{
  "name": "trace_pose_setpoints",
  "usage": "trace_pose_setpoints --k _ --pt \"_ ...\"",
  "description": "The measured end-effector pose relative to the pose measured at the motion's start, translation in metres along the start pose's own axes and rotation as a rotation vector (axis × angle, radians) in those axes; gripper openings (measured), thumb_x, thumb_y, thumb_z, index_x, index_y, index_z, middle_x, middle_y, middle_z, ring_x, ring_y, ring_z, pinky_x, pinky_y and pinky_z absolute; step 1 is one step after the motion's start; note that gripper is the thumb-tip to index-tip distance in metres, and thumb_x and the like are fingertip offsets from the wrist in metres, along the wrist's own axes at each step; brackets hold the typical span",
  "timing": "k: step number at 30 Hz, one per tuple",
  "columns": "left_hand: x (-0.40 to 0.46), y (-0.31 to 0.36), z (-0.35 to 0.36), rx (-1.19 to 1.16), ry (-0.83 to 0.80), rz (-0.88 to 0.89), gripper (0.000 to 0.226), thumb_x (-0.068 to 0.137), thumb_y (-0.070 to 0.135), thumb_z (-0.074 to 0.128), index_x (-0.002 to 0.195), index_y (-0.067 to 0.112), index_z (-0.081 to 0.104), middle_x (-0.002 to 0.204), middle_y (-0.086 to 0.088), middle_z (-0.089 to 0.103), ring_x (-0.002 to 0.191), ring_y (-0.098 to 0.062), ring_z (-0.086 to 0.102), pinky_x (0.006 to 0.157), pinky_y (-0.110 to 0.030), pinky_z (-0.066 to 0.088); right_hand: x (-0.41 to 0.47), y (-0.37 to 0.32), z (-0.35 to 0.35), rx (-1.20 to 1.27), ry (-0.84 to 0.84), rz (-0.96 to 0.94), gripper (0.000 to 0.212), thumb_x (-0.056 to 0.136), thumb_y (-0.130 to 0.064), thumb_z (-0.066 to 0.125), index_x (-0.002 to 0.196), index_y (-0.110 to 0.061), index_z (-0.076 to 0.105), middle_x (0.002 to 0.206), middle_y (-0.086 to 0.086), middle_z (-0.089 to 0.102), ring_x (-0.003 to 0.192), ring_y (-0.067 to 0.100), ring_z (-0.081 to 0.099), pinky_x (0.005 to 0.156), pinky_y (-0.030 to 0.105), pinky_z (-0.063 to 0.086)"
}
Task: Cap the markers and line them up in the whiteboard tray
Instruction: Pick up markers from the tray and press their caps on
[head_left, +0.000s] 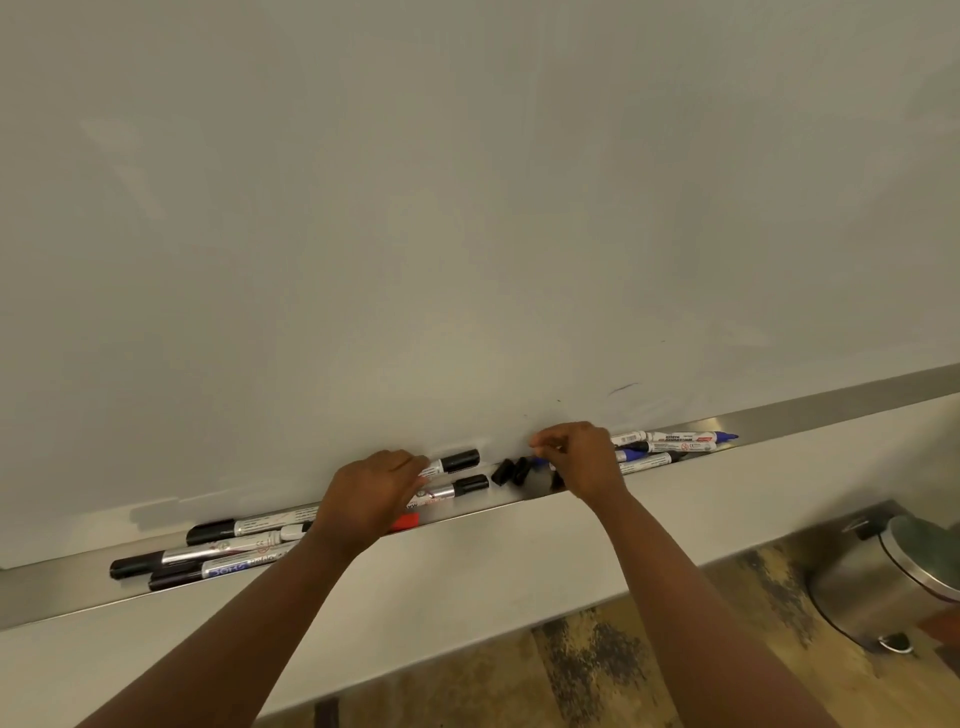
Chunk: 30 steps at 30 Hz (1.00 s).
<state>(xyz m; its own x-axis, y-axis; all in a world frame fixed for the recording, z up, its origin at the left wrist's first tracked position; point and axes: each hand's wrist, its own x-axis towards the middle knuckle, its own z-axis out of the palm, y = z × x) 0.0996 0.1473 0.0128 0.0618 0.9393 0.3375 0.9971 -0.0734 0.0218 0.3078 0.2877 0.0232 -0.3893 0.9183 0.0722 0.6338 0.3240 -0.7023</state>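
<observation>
My right-hand fingers (543, 442) are curled and pinched together just above the tray, in the lower middle of the frame; whether they hold a cap I cannot tell, though something blue shows just beneath them. My left-hand fingers (410, 467) are curled over the two capped markers (457, 473) lying side by side just left of centre, touching their barrels; I cannot tell if they truly grip them.

From there outward: the right hand (582, 460) hovers beside the loose black caps (511, 471) that lie between my two hands. To its right, the uncapped markers (670, 447) lie in a loose fan, one with a blue tip (727, 436) pointing towards the right edge. The left hand (371, 493) covers part of a red piece (405, 521), and further towards the lower left sit four more markers (218, 545), roughly parallel but staggered.

I judge the step in hand to be capping. To do it well, I should match cap colour to marker, steady the barrel with the left hand, push the cap on straight along the barrel until it seats, then lay the marker down against the back wall of the tray (805, 415), in line with its neighbours. The loose caps sit near the front lip and could be knocked off, so I should reach gently.
</observation>
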Motion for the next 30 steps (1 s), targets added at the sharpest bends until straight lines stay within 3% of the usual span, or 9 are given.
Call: trace_pose_setpoints --k 3,6,11,18,22,24,26,28,30 --pt "-0.004 -0.005 0.004 0.093 -0.003 0.055 0.043 0.041 0.031 0.092 0.076 0.017 0.072 0.061 0.003 0.069 0.051 -0.019 0.063 0.038 -0.016 0.045 -0.005 0.007 -0.001 -0.194 -0.069 0.038 0.024 0.075 -0.022 0.073 0.098 -0.014 0.071 0.104 0.005 0.071 0.093 0.021 0.064 0.077 0.027 0.05" --pt "-0.006 -0.006 0.005 0.155 -0.012 0.091 0.047 0.039 0.042 0.091 0.073 0.017 0.072 0.057 0.003 0.067 0.051 -0.018 0.062 0.036 -0.016 0.044 -0.01 0.004 0.008 -0.328 -0.12 -0.01 0.042 0.069 -0.036 0.076 0.106 -0.018 0.066 0.105 0.003 0.066 0.101 0.021 0.058 0.079 0.031 0.048" --pt "-0.008 -0.001 0.001 0.263 -0.025 0.102 0.049 0.033 0.042 0.092 0.07 0.017 0.073 0.056 0.004 0.067 0.046 -0.017 0.06 0.036 -0.016 0.041 -0.015 0.001 0.024 -0.536 -0.093 -0.091 0.042 0.077 -0.043 0.067 0.111 -0.019 0.062 0.108 0.006 0.059 0.105 0.023 0.052 0.075 0.033 0.046" --pt "-0.007 0.002 0.003 0.266 0.071 0.051 0.047 0.027 0.014 0.093 0.07 0.019 0.074 0.062 0.002 0.069 0.046 -0.016 0.06 0.035 -0.016 0.041 -0.02 0.005 0.031 -0.402 0.012 -0.12 0.036 0.078 -0.035 0.066 0.11 -0.018 0.062 0.11 0.004 0.059 0.103 0.02 0.052 0.069 0.027 0.04" --pt "-0.002 0.011 0.005 0.174 0.149 0.021 0.019 0.055 0.019 0.087 0.064 0.018 0.07 0.059 0.001 0.067 0.049 -0.019 0.061 0.035 -0.019 0.044 -0.022 -0.001 0.032 -0.217 0.127 -0.098 0.038 0.075 -0.036 0.071 0.106 -0.016 0.064 0.108 0.004 0.063 0.098 0.019 0.057 0.072 0.025 0.042" --pt "0.005 0.022 0.003 -0.022 0.171 -0.128 0.009 0.077 0.022 0.074 0.07 0.018 0.07 0.065 0.0 0.067 0.059 -0.02 0.062 0.044 -0.025 0.049 -0.023 -0.009 0.034 -0.021 0.174 -0.126 0.039 0.071 -0.032 0.077 0.103 -0.014 0.066 0.104 0.004 0.066 0.093 0.018 0.06 0.074 0.019 0.041" --pt "0.018 0.035 -0.001 -0.398 0.063 -0.341 0.022 0.09 0.026 0.057 0.076 0.017 0.071 0.072 -0.004 0.069 0.066 -0.018 0.064 0.056 -0.029 0.049 -0.024 -0.019 0.035 0.142 0.152 -0.207 0.037 0.067 -0.026 0.08 0.099 -0.013 0.067 0.098 0.006 0.068 0.086 0.014 0.06 0.073 0.01 0.041" --pt "0.032 0.046 -0.006 -0.955 -0.051 -0.566 0.031 0.091 0.031 0.054 0.068 0.017 0.069 0.066 -0.01 0.068 0.054 -0.011 0.066 0.051 -0.022 0.053 -0.028 -0.027 0.038 0.185 0.101 -0.285 0.033 0.067 -0.021 0.08 0.097 -0.012 0.068 0.095 0.006 0.068 0.077 0.004 0.055 0.069 0.006 0.038" --pt "0.041 0.053 -0.008 -1.305 -0.133 -0.719 0.027 0.089 0.032 0.057 0.07 0.016 0.069 0.062 -0.011 0.067 0.048 -0.011 0.066 0.047 -0.021 0.056 -0.032 -0.031 0.041 0.175 0.079 -0.324 0.029 0.07 -0.016 0.077 0.097 -0.012 0.067 0.095 0.006 0.067 0.07 -0.003 0.049 0.067 0.008 0.038"
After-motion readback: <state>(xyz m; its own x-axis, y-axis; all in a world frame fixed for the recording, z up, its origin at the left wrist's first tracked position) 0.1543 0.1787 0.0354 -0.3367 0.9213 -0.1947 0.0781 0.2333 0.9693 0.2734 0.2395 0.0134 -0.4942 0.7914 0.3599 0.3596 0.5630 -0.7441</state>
